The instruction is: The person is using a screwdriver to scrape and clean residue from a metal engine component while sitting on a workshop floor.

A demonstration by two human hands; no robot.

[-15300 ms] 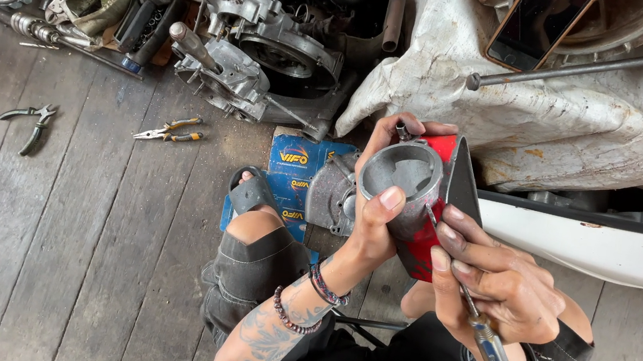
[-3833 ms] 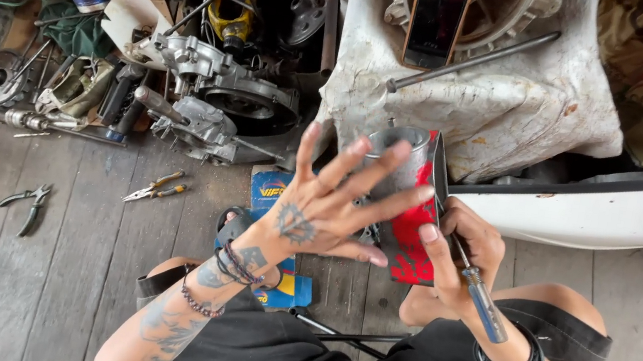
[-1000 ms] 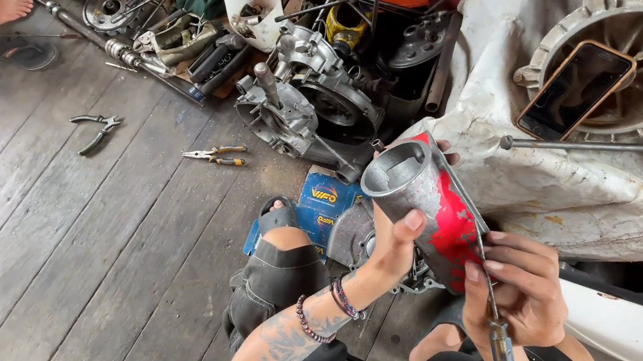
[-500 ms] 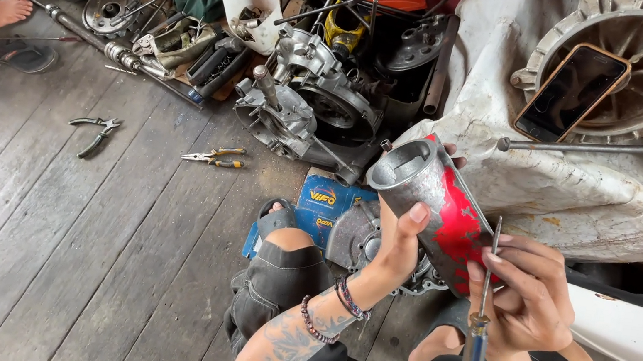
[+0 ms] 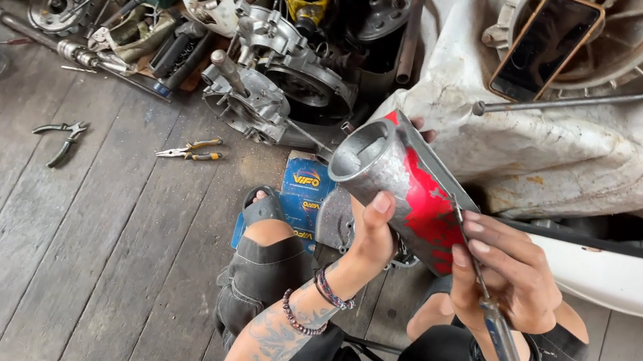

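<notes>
Red-and-silver metal cylinder (image 5: 404, 185), held over plank floor (image 5: 76, 255)
Left hand (image 5: 374, 234) clasped cylinder; right hand (image 5: 509, 274) pinched screwdriver (image 5: 489, 300); steadier bracing advisable.

At frame centre, the left hand (image 5: 370, 238) grips a red-and-silver metal cylinder (image 5: 406, 186) from below. The right hand (image 5: 511, 276) holds a screwdriver (image 5: 485, 300) against its lower right side. Pliers (image 5: 190, 149) lie on the wooden floor (image 5: 35, 249) at left.
</notes>
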